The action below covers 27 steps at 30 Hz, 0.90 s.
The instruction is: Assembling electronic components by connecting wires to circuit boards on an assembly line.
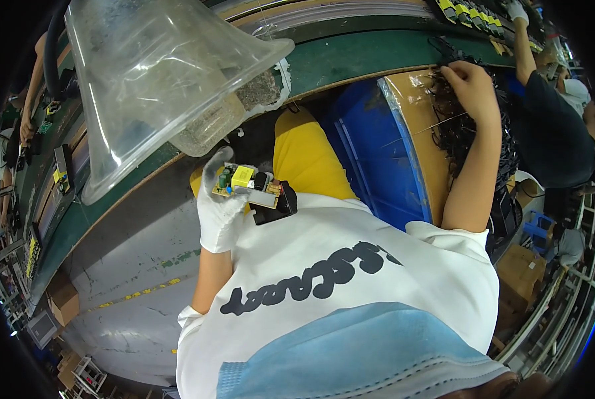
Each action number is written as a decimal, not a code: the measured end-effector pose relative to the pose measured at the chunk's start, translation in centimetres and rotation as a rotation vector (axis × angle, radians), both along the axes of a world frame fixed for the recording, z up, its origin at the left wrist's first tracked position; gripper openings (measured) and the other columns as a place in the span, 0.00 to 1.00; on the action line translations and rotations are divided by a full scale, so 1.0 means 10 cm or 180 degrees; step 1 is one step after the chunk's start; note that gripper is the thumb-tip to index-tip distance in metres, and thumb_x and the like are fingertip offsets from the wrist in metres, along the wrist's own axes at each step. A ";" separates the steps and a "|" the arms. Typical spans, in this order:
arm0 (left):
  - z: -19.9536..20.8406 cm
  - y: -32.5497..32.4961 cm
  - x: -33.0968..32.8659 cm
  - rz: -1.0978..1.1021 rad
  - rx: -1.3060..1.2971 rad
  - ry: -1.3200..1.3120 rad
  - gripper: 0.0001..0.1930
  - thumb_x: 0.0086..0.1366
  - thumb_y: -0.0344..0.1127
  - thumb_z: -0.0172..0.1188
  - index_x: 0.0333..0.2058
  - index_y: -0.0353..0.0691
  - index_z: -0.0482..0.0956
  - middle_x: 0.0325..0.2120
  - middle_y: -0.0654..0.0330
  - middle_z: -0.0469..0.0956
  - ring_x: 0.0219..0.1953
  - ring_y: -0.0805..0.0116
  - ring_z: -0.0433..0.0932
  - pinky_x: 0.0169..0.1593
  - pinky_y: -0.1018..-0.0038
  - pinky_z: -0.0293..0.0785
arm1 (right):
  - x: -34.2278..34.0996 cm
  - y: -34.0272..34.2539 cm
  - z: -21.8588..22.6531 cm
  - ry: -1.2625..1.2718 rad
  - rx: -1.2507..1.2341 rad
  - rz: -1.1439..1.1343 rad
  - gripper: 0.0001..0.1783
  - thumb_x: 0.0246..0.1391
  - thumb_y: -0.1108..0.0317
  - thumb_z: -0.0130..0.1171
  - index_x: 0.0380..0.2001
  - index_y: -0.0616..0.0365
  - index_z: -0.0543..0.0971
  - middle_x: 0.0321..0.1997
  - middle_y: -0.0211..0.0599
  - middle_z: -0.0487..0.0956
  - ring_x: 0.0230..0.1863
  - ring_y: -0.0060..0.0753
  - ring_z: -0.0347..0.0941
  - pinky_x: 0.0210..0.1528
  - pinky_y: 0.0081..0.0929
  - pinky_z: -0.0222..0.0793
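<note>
My left hand (219, 211), in a white glove, grips a small circuit board (265, 197) in front of my body. The board carries a yellow-wrapped transformer (243, 176), green parts and a flat metal strip. Just under the board's right end is a black plastic piece (279, 206); whether my hand also holds it I cannot tell. My bare right hand (473, 86) reaches out to the far right, over a heap of black cables (451, 136). Its fingers are curled together, and what lies between them is hidden among the cables.
A large clear plastic hood (157, 86) hangs at upper left over the green bench (350, 54). Brown cardboard (414, 100) and a blue bin (370, 143) stand beside my right leg. More yellow-and-black boards (470, 14) line the bench's far right. Co-workers' arms (525, 50) show on both sides.
</note>
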<state>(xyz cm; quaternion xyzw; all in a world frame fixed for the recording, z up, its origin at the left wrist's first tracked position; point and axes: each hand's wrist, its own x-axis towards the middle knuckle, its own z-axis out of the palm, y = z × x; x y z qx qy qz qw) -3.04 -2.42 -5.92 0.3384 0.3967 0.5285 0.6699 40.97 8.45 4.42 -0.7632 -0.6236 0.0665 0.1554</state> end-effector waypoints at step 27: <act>-0.16 -0.04 0.11 -0.0358 -0.0536 -0.0439 0.42 0.50 0.38 0.74 0.58 0.29 0.59 0.51 0.45 0.72 0.52 0.58 0.74 0.56 0.61 0.72 | 0.33 -0.14 -0.01 -0.0546 -0.0578 0.0074 0.15 0.48 0.71 0.62 0.43 0.58 0.81 0.39 0.44 0.76 0.40 0.40 0.75 0.46 0.31 0.71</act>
